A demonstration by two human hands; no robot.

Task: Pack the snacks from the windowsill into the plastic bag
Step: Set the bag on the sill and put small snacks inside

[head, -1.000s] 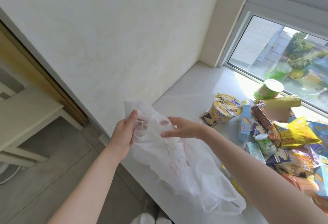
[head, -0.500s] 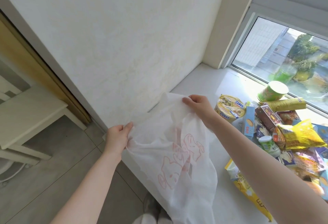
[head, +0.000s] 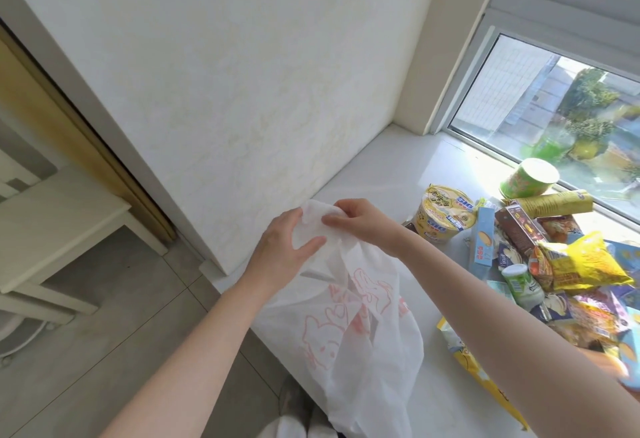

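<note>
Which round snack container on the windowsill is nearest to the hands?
The wide yellow noodle bowl with blue labels, beside the right hand; the green cup and yellow tube lie farther, by the window.

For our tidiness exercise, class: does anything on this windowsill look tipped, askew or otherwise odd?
The yellow tube lies flat on its side near the window, and the green cup behind it seems tilted rather than upright. The other snacks form a jumbled heap. Nothing looks spilled or torn.
</note>
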